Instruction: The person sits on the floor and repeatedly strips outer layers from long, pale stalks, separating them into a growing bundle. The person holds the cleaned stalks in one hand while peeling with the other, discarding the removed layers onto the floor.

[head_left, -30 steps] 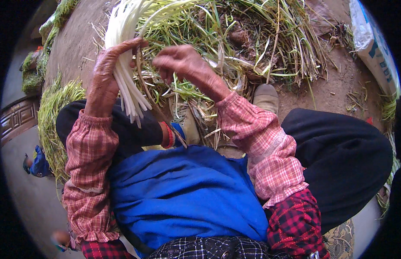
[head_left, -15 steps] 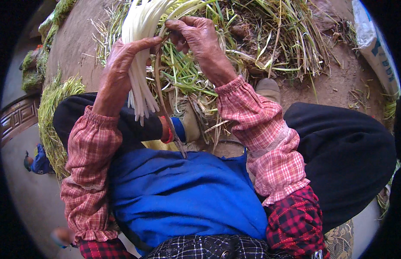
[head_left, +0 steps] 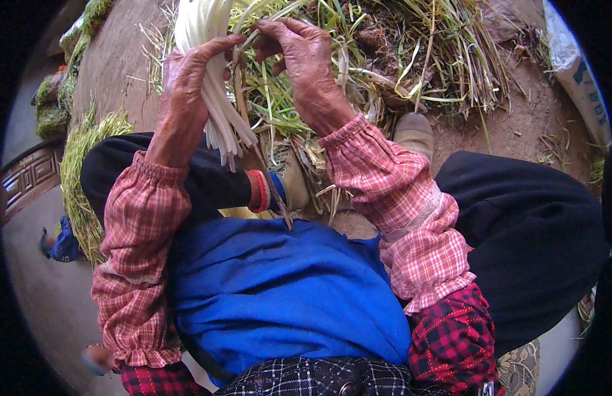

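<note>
My left hand (head_left: 187,72) is wrapped round a thick bundle of long pale stems (head_left: 204,30), whose trimmed-looking white ends hang below the palm toward my leg. Its thumb reaches right, toward my other hand. My right hand (head_left: 309,63) has its fingers curled, the thumb and forefinger meeting on a thin pale green stalk (head_left: 289,10) beside the bundle. A long, thin brown strip (head_left: 258,152) hangs down from between the hands, its lower end over the edge of my blue apron (head_left: 286,290). Its upper end is partly hidden by my fingers.
A heap of green and straw-coloured stalks (head_left: 444,59) covers the ground ahead. My shoes (head_left: 413,135) stand at its near edge. A white sack (head_left: 576,72) is at the far right. More grassy bundles (head_left: 88,178) lie at left, near a blue object (head_left: 65,241).
Both hands have moved slightly up, away from me. The bundle has tilted, so its lower ends hang further right. The right fingertips have shifted up along the stalk.
</note>
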Available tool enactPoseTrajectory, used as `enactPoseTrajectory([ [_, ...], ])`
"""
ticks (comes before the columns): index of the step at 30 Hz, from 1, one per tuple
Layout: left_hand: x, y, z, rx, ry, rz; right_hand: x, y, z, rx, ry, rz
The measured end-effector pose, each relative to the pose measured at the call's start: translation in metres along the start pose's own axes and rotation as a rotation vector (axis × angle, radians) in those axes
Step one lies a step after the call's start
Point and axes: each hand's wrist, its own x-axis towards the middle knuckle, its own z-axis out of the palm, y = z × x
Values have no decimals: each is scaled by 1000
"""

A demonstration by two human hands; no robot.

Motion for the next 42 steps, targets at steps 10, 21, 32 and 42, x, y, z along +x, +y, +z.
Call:
enactPoseTrajectory([
  [10, 2, 17, 9, -246, 72, -197, 3, 33, -5, 385, 19, 256],
  [21, 16, 4, 3, -437, -12, -74, 5, 44, -15, 185, -61, 262],
  [32, 18, 5, -4, -350, -147, -58, 8, 48, -25, -754, -191, -55],
  [42, 24, -3, -40, -255, -164, 141, -11, 73, -48, -1095, -149, 81],
])
